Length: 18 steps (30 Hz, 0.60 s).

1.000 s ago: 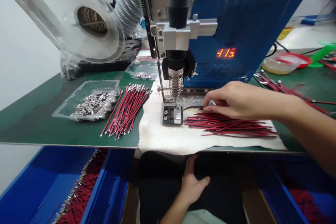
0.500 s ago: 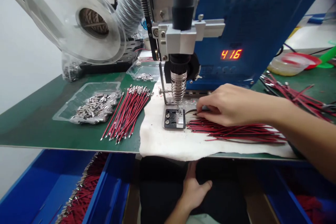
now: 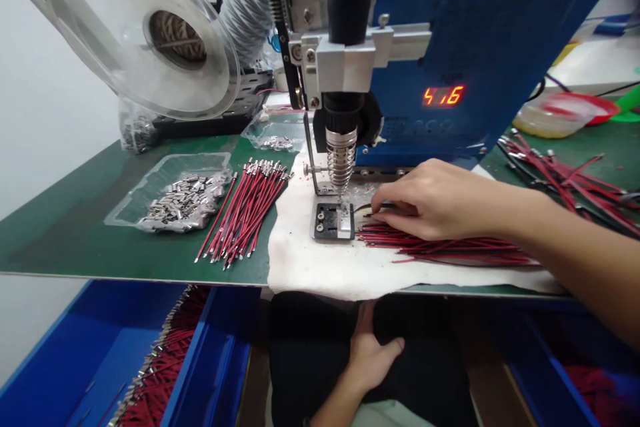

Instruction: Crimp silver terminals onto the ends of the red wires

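Step in hand: the right grip (image 3: 425,200) is pinching a dark wire (image 3: 363,206) between thumb and forefinger, and the wire is pointing leftward out of the grip toward a small black fixture (image 3: 326,221). By the pose, the person seems to be steadying the strand there; its tip is too small for telling whether it is touching the fixture's pale metal block (image 3: 345,221)

Next move: it seems to be calling for a level, quiet hold, with the fingertips staying clear of the coil-wrapped iron (image 3: 341,153) that is hanging just left of and above the grip

Left grip (image 3: 370,357): lying loose on dark trousers (image 3: 310,360), below the right grip and nearer the body, thumb standing apart, nothing showing in it

Look of the wire: thin, dark, bowing slightly before the fingers; the hand is hiding much of its length

Just under the right grip, a pile of red and black wires (image 3: 450,250) is lying sideways on white cloth (image 3: 310,273). Well left of the grip, capped wires (image 3: 247,210) are fanning across the green counter (image 3: 150,255), silver ends showing, and a clear tray (image 3: 123,213) beside them is holding loose silver sleeves (image 3: 185,199)
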Each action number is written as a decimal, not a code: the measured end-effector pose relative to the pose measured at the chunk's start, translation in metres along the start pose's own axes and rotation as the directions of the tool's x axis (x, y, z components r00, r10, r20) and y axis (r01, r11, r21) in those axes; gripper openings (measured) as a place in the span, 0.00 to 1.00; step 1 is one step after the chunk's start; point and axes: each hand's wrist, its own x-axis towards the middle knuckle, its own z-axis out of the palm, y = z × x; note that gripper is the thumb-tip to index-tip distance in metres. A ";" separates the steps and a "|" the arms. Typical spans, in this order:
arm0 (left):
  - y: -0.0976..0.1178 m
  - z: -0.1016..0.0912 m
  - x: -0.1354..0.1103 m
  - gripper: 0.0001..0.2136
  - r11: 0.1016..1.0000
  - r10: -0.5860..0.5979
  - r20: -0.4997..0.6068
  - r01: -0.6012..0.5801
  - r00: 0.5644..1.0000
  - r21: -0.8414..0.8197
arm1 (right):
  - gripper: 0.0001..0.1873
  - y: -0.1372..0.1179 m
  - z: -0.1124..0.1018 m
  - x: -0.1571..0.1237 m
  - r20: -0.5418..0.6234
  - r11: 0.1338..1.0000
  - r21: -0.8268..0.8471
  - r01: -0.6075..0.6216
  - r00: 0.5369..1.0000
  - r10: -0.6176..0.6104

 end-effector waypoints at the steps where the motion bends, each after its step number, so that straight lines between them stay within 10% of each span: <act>1: 0.000 0.000 0.000 0.43 1.000 0.000 -0.001 0.000 1.000 -0.003 | 0.10 0.000 0.001 0.001 -0.001 1.000 -0.003 -0.004 1.000 0.004; 18: -0.002 -0.006 0.000 0.42 0.999 0.032 -0.024 -0.032 0.999 0.000 | 0.10 0.000 0.005 0.003 0.021 0.999 0.008 -0.041 0.999 0.041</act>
